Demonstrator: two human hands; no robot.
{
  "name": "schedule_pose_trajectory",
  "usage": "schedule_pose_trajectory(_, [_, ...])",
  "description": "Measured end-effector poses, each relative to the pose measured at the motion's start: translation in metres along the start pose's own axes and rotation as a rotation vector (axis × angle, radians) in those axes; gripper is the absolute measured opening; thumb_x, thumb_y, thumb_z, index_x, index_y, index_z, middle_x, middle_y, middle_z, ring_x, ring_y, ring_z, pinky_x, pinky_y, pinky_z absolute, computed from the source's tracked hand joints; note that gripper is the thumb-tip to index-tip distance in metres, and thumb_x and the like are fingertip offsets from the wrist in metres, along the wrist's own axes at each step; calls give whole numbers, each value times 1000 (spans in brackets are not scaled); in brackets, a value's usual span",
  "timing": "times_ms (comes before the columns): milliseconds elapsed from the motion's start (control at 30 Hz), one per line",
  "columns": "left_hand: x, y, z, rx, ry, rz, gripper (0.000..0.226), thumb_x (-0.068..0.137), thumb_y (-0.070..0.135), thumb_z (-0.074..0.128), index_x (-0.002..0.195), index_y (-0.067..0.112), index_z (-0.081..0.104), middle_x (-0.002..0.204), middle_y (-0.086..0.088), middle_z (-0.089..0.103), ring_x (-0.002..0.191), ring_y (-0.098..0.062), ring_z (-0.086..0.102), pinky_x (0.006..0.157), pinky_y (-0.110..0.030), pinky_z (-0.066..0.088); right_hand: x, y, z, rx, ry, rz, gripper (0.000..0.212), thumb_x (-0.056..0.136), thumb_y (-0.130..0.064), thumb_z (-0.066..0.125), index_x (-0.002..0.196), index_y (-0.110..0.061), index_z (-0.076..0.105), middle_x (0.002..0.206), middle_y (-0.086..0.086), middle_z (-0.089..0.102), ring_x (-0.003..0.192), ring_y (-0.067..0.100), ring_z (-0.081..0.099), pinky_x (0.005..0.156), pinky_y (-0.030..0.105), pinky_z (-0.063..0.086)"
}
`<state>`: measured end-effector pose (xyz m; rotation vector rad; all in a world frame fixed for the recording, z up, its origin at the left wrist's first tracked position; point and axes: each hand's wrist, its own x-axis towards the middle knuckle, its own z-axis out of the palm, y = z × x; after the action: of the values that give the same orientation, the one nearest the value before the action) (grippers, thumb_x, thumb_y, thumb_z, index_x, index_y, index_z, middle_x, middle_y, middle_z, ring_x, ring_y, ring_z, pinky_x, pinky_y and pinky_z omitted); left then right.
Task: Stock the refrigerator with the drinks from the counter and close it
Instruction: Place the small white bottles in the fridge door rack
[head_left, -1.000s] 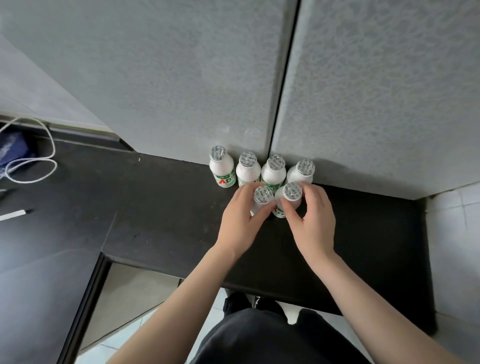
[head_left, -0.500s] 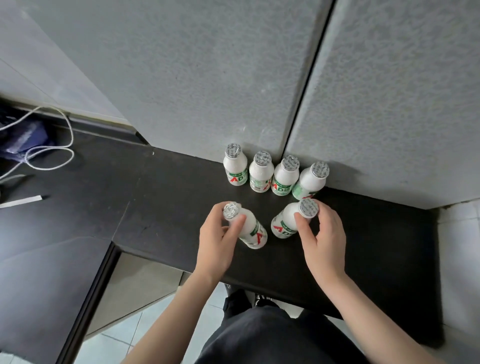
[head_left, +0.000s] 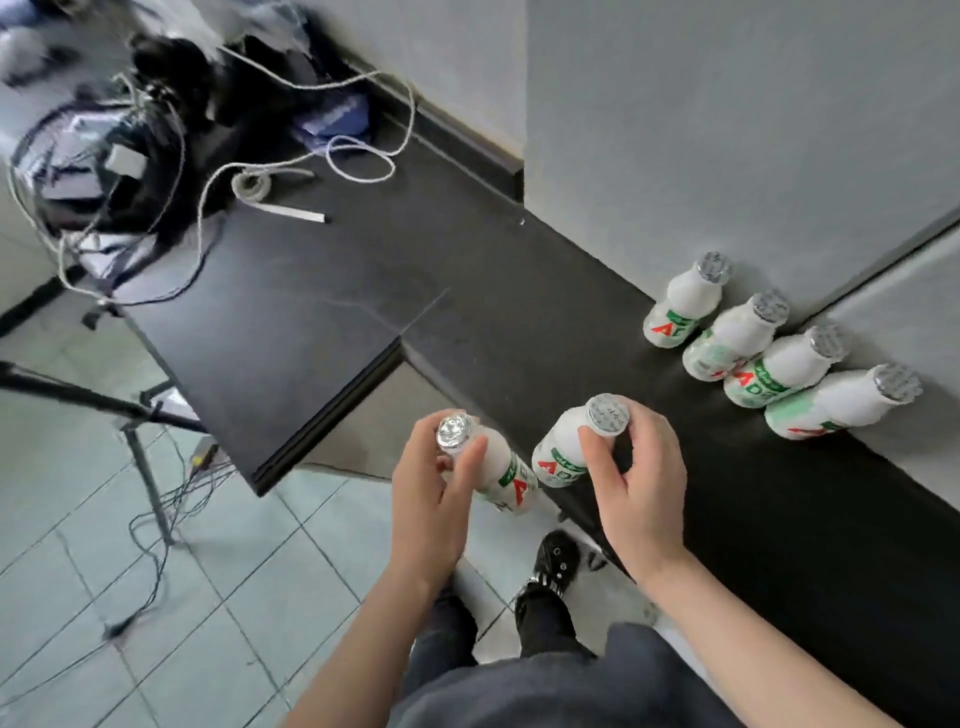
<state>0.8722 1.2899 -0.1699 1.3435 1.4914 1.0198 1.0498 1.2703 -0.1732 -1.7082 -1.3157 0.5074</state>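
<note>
My left hand (head_left: 431, 499) grips a white drink bottle (head_left: 501, 470) by the neck, fingers and thumb curled just under its foil cap. It is tilted, base swung toward four o'clock, out past the front edge of the black counter (head_left: 519, 322). My right hand (head_left: 641, 488) pinches a second bottle (head_left: 563, 449) round its cap, thumb on the near side and fingers curled behind. That one leans with its base toward seven o'clock, and I cannot tell whether the base touches the counter. The two bottles' lower ends sit just beside each other, between my hands.

At two o'clock from my hands, four more bottles (head_left: 732, 338) stand in a tight row on the counter, each touching the next, against the grey panels (head_left: 727, 130) at the back.

Far off at eleven o'clock lies a tangle of white cable (head_left: 358, 156) with a white strip (head_left: 291, 212) near it. At nine o'clock a tripod leg (head_left: 148, 473) stands on the tiled floor (head_left: 156, 623), and my black shoe (head_left: 556, 561) shows at six o'clock below my hands
</note>
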Motion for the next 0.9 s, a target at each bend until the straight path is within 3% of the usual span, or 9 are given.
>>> schedule_pose_trajectory(200, [-36, -22, -83, 4, 241, -38, 14, 82, 47, 53, 94, 40, 57, 92, 15, 65, 83, -7, 63, 65, -17, 50, -16, -48, 55, 60, -247, -131, 39, 88, -45, 50, 107, -12, 59, 98, -12, 55, 91, 1, 50, 81, 2, 37])
schedule_pose_trajectory(367, [-85, -51, -165, -69, 417, -101, 19, 82, 42, 57, 96, 29, 60, 91, 13, 67, 81, -6, 63, 65, -20, 51, -66, -96, 118, 90, -418, -217, 38, 86, -62, 44, 104, -29, 52, 95, -25, 52, 91, -1, 50, 80, 16, 41])
schedule_pose_trajectory(467, [-126, -77, -227, -58, 484, -127, 9, 84, 31, 58, 93, 30, 59, 90, 14, 66, 77, -1, 61, 60, -12, 46, -115, -134, 162, 95, -523, -274, 47, 84, -72, 38, 106, -33, 50, 97, -26, 52, 95, -9, 48, 83, 7, 36])
schedule_pose_trajectory(567, [-174, -105, -295, -32, 567, -166, 10, 84, 33, 58, 94, 30, 60, 90, 16, 65, 79, -2, 62, 61, -11, 46, -167, -173, 205, 118, -608, -305, 33, 84, -68, 43, 102, -42, 48, 97, -32, 51, 95, -10, 47, 83, 7, 35])
schedule_pose_trajectory(667, [-226, -137, -360, 4, 670, -226, 12, 82, 34, 58, 94, 33, 59, 91, 20, 64, 82, -3, 61, 62, -10, 45, -218, -208, 249, 131, -711, -321, 33, 82, -61, 47, 102, -35, 52, 96, -28, 53, 91, 4, 50, 77, 18, 37])
schedule_pose_trajectory(900, [-332, -185, -470, 61, 852, -394, 18, 83, 24, 71, 89, 37, 59, 89, 19, 64, 83, -2, 61, 69, -22, 50, -321, -284, 328, 175, -957, -399, 43, 80, -60, 52, 103, -24, 60, 97, -12, 61, 93, 7, 55, 78, 25, 39])
